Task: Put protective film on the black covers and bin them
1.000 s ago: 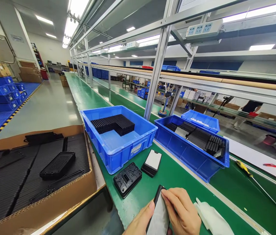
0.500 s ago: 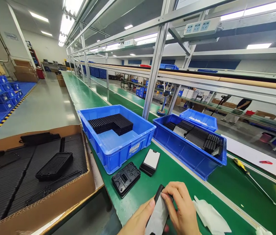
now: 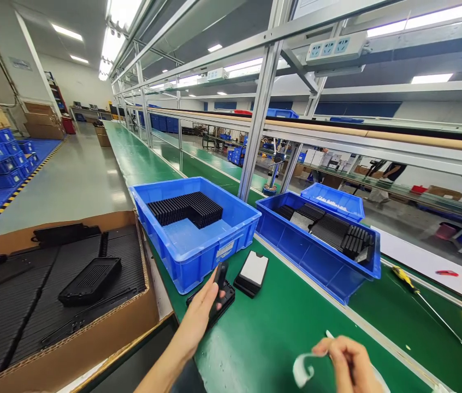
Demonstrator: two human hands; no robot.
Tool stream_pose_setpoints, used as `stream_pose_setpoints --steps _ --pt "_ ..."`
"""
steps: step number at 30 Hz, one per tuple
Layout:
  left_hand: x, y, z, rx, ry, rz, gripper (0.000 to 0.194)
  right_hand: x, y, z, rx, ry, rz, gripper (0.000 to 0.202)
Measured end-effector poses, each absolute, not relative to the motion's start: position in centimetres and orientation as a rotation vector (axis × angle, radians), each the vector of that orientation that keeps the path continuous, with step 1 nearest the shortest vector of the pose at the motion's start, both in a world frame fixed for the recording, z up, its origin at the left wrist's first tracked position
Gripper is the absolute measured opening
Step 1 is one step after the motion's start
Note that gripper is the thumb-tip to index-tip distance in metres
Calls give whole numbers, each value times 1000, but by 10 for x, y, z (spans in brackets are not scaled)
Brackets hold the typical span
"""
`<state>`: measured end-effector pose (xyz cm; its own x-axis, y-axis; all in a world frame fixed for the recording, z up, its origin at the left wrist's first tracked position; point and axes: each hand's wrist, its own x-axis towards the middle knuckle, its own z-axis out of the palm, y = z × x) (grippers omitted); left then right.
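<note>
My left hand grips a black plastic cover, seen edge-on, just above a black moulded housing on the green bench. The hand hides part of that housing. My right hand, fingers pinched, holds a curled strip of thin white film over the bench at lower right. Beside the housing lies a small stack of black parts with a white-faced piece on top. More white film lies partly hidden under my right hand.
A blue bin holds a row of black parts. Another blue bin behind it is packed with similar parts. At left stands a cardboard box of black pieces. A yellow-handled screwdriver lies at right. A metal post rises behind the bins.
My hands have moved apart. The left carried the black cover left to the housing; the right moved right and down with a curled white film strip.
</note>
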<state>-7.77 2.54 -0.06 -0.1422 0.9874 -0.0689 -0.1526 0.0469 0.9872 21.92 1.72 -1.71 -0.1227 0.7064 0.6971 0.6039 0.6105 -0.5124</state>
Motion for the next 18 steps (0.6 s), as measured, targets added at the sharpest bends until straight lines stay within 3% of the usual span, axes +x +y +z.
stream_pose_setpoints --steps 3,7,9,13,18 --pt "-95 32 -11 1608 1692 1135 53 284 31 -39 -1706 -1684 174 37" --pt "-90 36 -15 1967 2308 621 58 333 44 -75 -1977 -1734 78 49" --pt "-80 40 -12 2025 2410 459 61 335 45 -81 -2035 -1828 -144 51" --pt "-54 53 -3 2074 2442 448 71 309 49 -63 -1808 -1952 -553 53" --pt "-20 67 5 2144 2443 564 75 247 57 -37 -1346 -2062 -290 33"
